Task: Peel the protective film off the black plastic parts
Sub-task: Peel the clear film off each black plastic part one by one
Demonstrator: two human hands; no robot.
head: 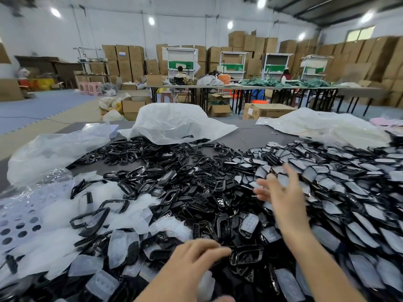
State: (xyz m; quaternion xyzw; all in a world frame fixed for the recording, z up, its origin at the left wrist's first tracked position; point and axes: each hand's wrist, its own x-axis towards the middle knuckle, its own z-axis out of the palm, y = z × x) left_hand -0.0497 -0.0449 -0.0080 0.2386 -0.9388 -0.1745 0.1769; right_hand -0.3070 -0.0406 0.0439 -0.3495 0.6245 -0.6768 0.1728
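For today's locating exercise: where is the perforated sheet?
Head view: the perforated sheet lies far left on the table, beside the peeled film heap.

The counter (246,136) is heaped with black plastic parts (174,192). Film-covered parts (349,192) lie to the right and loose protective film (54,243) to the left. The right hand (281,192), blurred, spreads its fingers above the film-covered heap. The left hand (194,258), fingers curled, rests on the near pile beside a black frame (246,256).

No legible txt; blue label (122,53) on carton (122,62) too blurry.
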